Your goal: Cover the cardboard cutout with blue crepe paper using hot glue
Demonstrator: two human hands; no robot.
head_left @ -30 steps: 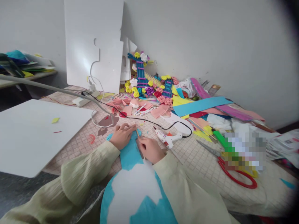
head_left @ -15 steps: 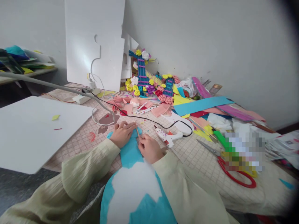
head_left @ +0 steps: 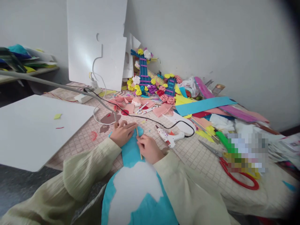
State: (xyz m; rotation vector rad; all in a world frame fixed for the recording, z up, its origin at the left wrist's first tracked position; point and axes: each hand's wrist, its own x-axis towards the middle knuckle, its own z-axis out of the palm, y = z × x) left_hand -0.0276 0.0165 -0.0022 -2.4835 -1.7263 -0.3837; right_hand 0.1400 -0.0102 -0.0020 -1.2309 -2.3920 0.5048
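Observation:
A teal foam sheet with a white patch lies on the table before me, reaching toward my lap. My left hand presses flat on its far left part, fingers stretched out. My right hand is closed in a pinch on a thin wooden stick that lies along the teal sheet's right edge. A white hot glue gun with a black cord rests just right of my right hand.
A big white board lies at the left. Red-handled scissors lie at the right, beside a green tool. Piles of coloured foam sheets, paper flowers and blue ladder shapes fill the back near the wall. White cut boards lean upright.
My right hand has shifted slightly, and the stick now lies more along the teal sheet's edge. My left hand stays pressed on the sheet. The view has drifted a little.

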